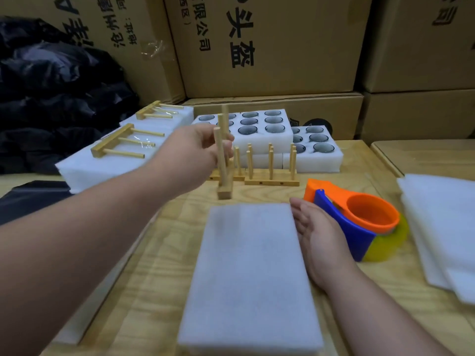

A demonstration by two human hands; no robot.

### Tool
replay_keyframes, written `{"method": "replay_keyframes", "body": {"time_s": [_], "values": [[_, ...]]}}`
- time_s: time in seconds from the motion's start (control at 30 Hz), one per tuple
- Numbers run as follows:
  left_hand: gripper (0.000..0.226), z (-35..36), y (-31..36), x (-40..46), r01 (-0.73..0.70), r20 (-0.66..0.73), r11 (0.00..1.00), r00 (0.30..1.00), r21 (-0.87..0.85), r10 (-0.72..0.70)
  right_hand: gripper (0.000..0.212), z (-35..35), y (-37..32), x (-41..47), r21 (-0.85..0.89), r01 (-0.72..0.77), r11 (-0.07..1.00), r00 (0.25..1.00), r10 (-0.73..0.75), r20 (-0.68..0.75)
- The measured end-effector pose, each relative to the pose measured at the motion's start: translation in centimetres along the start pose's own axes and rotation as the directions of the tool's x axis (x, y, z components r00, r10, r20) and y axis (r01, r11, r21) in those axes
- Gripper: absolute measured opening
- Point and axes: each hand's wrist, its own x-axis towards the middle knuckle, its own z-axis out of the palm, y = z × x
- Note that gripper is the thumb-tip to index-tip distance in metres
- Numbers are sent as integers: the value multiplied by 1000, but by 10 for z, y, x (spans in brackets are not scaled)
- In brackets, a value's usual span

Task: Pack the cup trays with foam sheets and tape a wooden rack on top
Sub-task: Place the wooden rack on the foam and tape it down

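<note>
**Rack lifted above the covered tray**

The left hand (195, 147) gripped a wooden rack (223, 160) by its pegs, base hanging just above the worktop (159, 242). The right hand (314, 235), fingers straight, pressed against the right edge of the foam sheet (250, 273) covering the near tray. A tape dispenser (359, 222) sat just beside that hand. Uncovered cup trays (259, 129) stood behind, with more racks (270, 165) in front of them.

Single head cam – looks fwd/down, close over table (164, 253), cardboard boxes (270, 42) behind.
</note>
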Motion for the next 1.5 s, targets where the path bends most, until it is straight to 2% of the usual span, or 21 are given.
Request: {"method": "replay_keyframes", "body": {"time_s": [0.1,0.2,0.27,0.47,0.57,0.73,0.83,1.03,1.17,1.23,1.3,1.4,1.47,1.5], "values": [[15,-5,21,-39,-116,160,961,984,252,77,29,1,-2,-2,23,-13,1000,1000,13,-5],[14,-1,31,-68,-184,312,856,950,482,29,30,1,-2,-2,30,-14,999,1000,15,-6],[24,5,34,-83,-227,366,780,931,583,-3,26,1,-2,-2,19,-11,1000,1000,11,-2],[29,21,27,-97,-354,452,540,891,763,-54,20,1,0,0,37,-17,999,1000,17,-1],[29,28,27,-96,-375,470,493,879,785,-81,20,1,0,-1,29,-11,1000,1000,11,0],[36,31,26,-96,-378,506,529,855,759,-114,30,0,0,-2,35,-6,999,1000,6,15],[31,32,24,-96,-375,500,532,859,759,-108,35,-1,0,-1,26,-2,1000,1000,2,25],[26,34,23,-95,-383,488,509,868,771,-87,32,-5,2,-4,-150,24,988,998,-14,67],[27,33,20,-95,-399,484,507,874,764,-41,36,-5,1,-6,-181,33,983,997,-20,74],[28,32,16,-95,-400,470,534,883,745,5,36,-4,0,-7,-180,32,983,997,-20,71],[35,28,8,-94,-357,422,624,905,695,48,36,-4,0,-7,-175,33,984,997,-20,73],[41,17,-11,-93,-189,232,865,969,465,87,36,-4,-2,-9,-177,27,984,997,-13,81],[40,13,-29,-99,32,48,989,998,145,-39,36,-4,-3,-10,-176,24,984,996,-9,88],[41,14,-36,-105,167,-3,983,986,-78,-168,36,-4,-4,-11,-181,23,983,996,-7,87]]}}
